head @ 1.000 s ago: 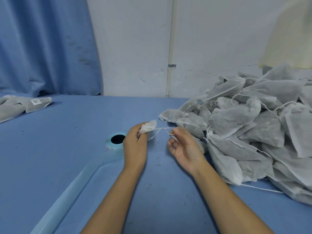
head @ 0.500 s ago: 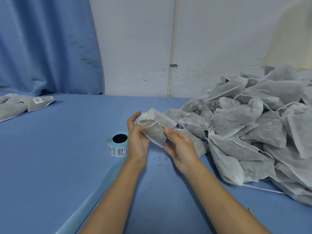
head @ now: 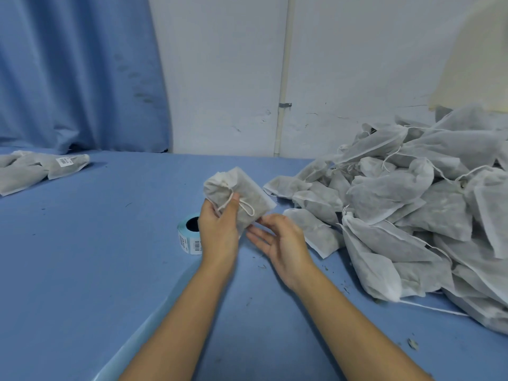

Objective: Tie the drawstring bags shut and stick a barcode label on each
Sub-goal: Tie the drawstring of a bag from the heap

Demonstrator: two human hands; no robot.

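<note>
**Q:** What do the fingers show?

**A:** From my station, the left thumb [head: 233,200] presses the drawstring [head: 246,208] against the bag [head: 251,192] just below its gathered neck. The other fingers curl behind the cloth, so the left hand [head: 220,229] grips it. The right hand [head: 284,243] holds nothing, its fingers [head: 255,235] apart and nearly straight. Its index tip lies just beside the bag's lower corner, and I cannot tell whether it touches.

**Q:** Where is the bag, and how will it handle?

**A:** It is raised above the table [head: 82,257], in front of the label roll [head: 189,237] and apart from the pile of bags [head: 412,215] on the right. I judge it light and soft, being thin non-woven cloth with loose filling and no stiffness of its own. Held by a corner, it would probably sag. I would take it at the cinched neck, where the cord gives purchase, and leave the flat face free for a label. No label shows on the side turned toward me.

**Q:** And the arms?

**A:** Both forearms are bare, reaching forward from the lower edge and converging. The back of the left hand faces the camera. The right palm is turned up and inward. Labelled bags [head: 41,169] lie at the far left.
</note>
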